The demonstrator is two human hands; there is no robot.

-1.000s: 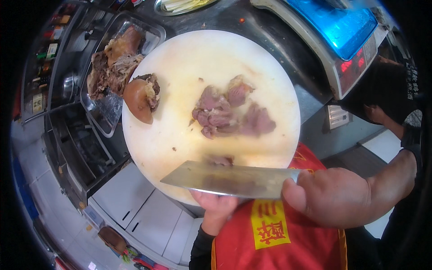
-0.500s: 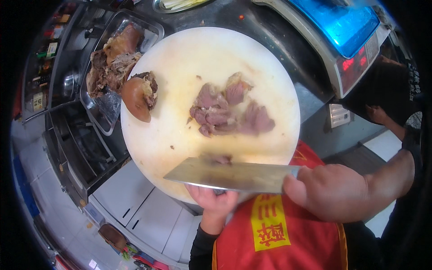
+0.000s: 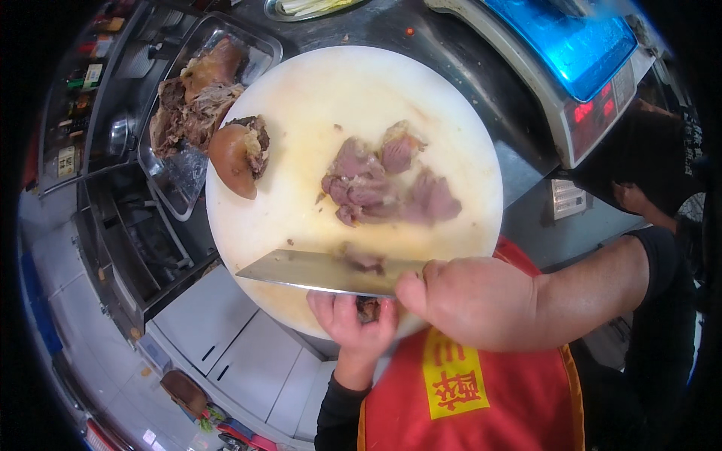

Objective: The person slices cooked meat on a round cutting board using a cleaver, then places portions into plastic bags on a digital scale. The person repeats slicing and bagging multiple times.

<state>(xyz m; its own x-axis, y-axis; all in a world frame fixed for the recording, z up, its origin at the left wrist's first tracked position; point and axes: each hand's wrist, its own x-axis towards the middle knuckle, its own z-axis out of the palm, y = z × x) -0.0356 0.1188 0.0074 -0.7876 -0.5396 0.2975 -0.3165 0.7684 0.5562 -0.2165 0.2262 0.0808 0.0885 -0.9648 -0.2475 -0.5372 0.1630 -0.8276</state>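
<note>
Cleaver [image 3: 320, 273] in the right hand [image 3: 477, 301], whose fingers are closed around its handle end, spans the near part of the round white cutting board [image 3: 301, 98], its edge right by the fingertips of the left hand [image 3: 352, 323]. Those left fingers curl around a dark piece of meat [image 3: 368, 310], partly hidden below the blade. Sliced meat [image 3: 365, 180] lies mid-board, a brown-skinned chunk [image 3: 235, 159] sits at the board's left edge, and a metal tray [image 3: 186, 174] beside it holds larger meat pieces [image 3: 197, 101]
</note>
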